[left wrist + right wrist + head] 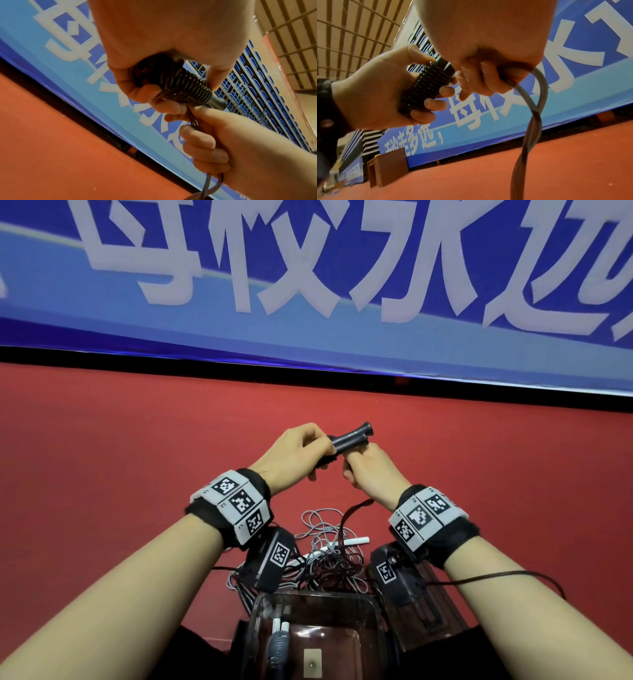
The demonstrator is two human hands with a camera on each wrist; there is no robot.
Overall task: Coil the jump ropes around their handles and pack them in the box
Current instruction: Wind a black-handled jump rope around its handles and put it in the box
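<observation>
Two black cylindrical jump-rope handles (349,437), held side by side just above the centre of the head view, carried a tight run of dark cord turns (187,86) along the gripped part. The left hand (294,451) was curled fully round the wound bundle, thumb on top and fingertips (436,97) pressed against the coils. The right hand (371,470), just right of it and touching the handle ends, was closed round the free dark rope (536,102), which ran through the fist and hung toward the lower right of the right wrist view. To coil well, in my judgement, each new turn should be laid snug beside the last under steady tension, with the left fingers pinning the finished turns so none slip. A clear plastic storage box (375,631), at bottom centre of the head view, held a wound rope with white handles (279,631); a tangle of grey and dark loose ropes (329,559) lay just above it on the red floor (102,474).
</observation>
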